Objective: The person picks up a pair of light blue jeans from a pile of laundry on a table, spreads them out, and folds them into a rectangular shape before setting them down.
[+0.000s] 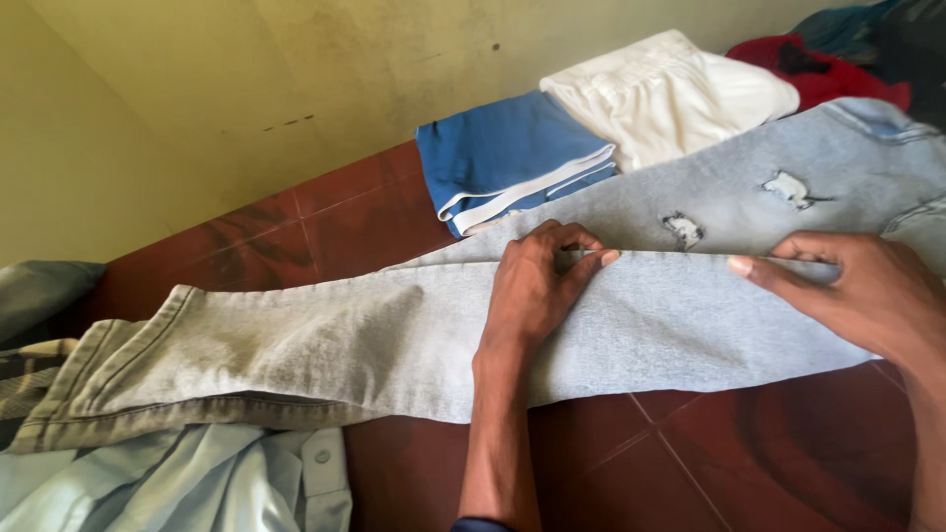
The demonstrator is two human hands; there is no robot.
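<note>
Pale, faded ripped jeans (325,340) lie stretched across the dark red tiled floor (709,463), one leg laid over the other. My left hand (537,281) rests on the middle of the upper leg and pinches its far edge between thumb and fingers. My right hand (867,291) lies flat on the same leg further right, with the fingertips at that edge near the torn knee holes (683,230).
A folded blue garment with white trim (503,153) and a folded cream one (670,94) lie by the yellowish wall (197,89). Red and dark clothes (838,64) sit at the top right. A light blue shirt (187,483) and a grey garment (39,296) lie at the left.
</note>
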